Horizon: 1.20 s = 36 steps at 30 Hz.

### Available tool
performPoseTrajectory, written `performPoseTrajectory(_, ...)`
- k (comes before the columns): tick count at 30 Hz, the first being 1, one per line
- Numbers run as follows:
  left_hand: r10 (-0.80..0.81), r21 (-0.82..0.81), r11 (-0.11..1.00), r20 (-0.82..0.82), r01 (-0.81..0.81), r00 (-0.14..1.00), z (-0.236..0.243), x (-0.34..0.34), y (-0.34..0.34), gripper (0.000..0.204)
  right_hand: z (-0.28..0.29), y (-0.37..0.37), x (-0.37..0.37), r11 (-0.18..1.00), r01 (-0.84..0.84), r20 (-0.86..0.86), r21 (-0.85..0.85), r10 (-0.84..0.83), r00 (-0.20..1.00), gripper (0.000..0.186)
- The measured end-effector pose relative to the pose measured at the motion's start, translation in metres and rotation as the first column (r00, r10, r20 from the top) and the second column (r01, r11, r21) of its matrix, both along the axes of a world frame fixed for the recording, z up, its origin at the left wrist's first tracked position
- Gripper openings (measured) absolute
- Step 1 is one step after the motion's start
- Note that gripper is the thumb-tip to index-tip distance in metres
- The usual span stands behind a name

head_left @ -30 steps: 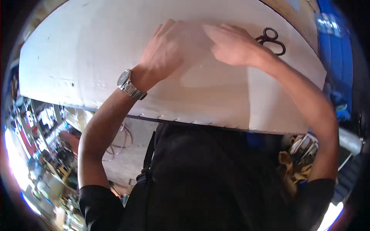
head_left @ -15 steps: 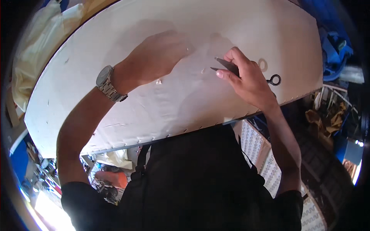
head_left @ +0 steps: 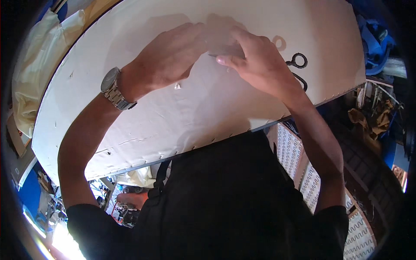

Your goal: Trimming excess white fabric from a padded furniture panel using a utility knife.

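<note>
A cream fabric-covered panel (head_left: pixel 143 125) with curved edges lies in front of me. Over its far middle, my left hand (head_left: pixel 171 54) has its fingers drawn together; whatever they hold, if anything, is hidden. A metal watch (head_left: pixel 112 81) circles that wrist. My right hand (head_left: pixel 262 58) grips dark scissors, their ring handle (head_left: pixel 298 60) sticking out behind the hand and a blade tip pointing toward the left fingers. Both hands' fingertips are close together and hazy. Below my left hand, a small shiny tuft (head_left: pixel 177 86) sits on the fabric.
Along the panel's near edge (head_left: pixel 212 141) runs a row of fastenings, close to my dark clothing. A frame with wavy springs (head_left: pixel 312 182) stands below right. Cream cloth (head_left: pixel 34 69) hangs at far left. Blue material (head_left: pixel 375 47) is piled at far right.
My right hand has moved left and away from me with the scissors, bringing them close to my left fingers. The left hand has shifted slightly up and left in view.
</note>
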<state>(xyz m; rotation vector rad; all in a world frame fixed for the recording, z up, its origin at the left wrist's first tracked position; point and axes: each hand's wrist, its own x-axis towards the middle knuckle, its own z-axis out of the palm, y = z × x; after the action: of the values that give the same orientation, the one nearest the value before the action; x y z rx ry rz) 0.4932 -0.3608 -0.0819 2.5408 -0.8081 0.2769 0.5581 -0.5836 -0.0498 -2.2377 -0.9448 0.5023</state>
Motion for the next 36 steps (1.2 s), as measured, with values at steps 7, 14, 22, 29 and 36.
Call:
performPoseTrajectory(7, -0.025, 0.047, 0.999, -0.013, 0.026, 1.000, 0.002, 0.001, 0.003, 0.034, -0.004, 0.009, -0.004, 0.998, -0.052, 0.169, 0.024, 0.047, 0.984, 0.020)
performPoseTrajectory(14, -0.031, 0.095, 0.995, 0.057, 0.025, 0.998, 0.007, 0.002, 0.003, 0.031, -0.003, 0.018, -0.019, 0.996, 0.025, 0.144, -0.089, -0.012, 0.989, 0.030)
performPoseTrajectory(22, -0.114, -0.133, 0.985, -0.001, 0.113, 0.994, -0.008, 0.013, 0.022, 0.021, -0.005, 0.021, -0.031, 0.998, 0.067, 0.334, 0.019, -0.069, 0.940, 0.027)
performPoseTrajectory(29, -0.083, -0.247, 0.967, -0.097, 0.057, 0.992, 0.001, 0.011, 0.037, 0.020, -0.001, 0.022, -0.040, 0.984, 0.179, 0.184, -0.016, -0.173, 0.968, 0.029)
performPoseTrajectory(36, -0.114, -0.145, 0.983, -0.019, 0.110, 0.993, -0.006, 0.009, 0.040, 0.017, -0.002, 0.026, -0.033, 0.976, 0.218, 0.157, -0.006, -0.214, 0.964, 0.030)
